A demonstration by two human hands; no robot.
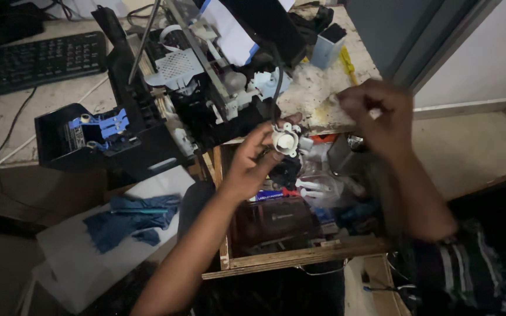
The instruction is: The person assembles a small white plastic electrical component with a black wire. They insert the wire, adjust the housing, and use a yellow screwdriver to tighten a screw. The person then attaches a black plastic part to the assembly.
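From the head camera we look down on our left hand [253,161], its fingers closed around a small white round plastic part [285,141], held up just in front of the desk's edge and above an open wooden drawer [300,257]. A thin dark tube [276,82] runs up from the part toward the dismantled printer [165,93], which lies tipped on the desk [7,129] with its black shell open and its white and blue inner pieces exposed. Our right hand [379,114] hovers to the right of the part, near the desk's worn corner; it is smeared by motion, so we cannot tell whether its fingers are together or apart, though something small and pale shows at its fingertips. The drawer is crowded with dim clutter, clear bags and boxes that we cannot sort out in the poor light. At upper left a black keyboard [36,61] is cut off by the frame's edge. Down on the floor a blue cloth [127,219] lies on a white sheet [77,257]. A striped sleeve [464,269] shows at lower right, mostly in shadow.
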